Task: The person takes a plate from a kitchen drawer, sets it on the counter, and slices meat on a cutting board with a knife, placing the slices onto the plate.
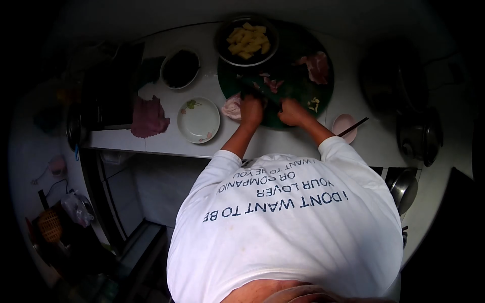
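My left hand (251, 109) is closed on a pale pink piece of raw meat (232, 106) at the near left edge of the round green cutting board (298, 38). My right hand (292, 112) is a fist at the board's near edge, around what looks like a knife handle. The dark knife blade (265, 91) slants up and left from that fist and barely stands out from the board. Small meat scraps (273, 84) lie just beyond the blade. A larger slab of meat (318, 67) rests at the board's right, with chopped garlic-like bits (313, 104) nearer me.
A bowl of yellow chunks (247, 41) stands on the board's far left. Left of the board are a white floral plate (198, 120), a bowl with dark contents (181, 69) and a mauve cloth (150, 117). To the right sit a pink bowl (344, 126) with chopsticks and dark pots (419, 134).
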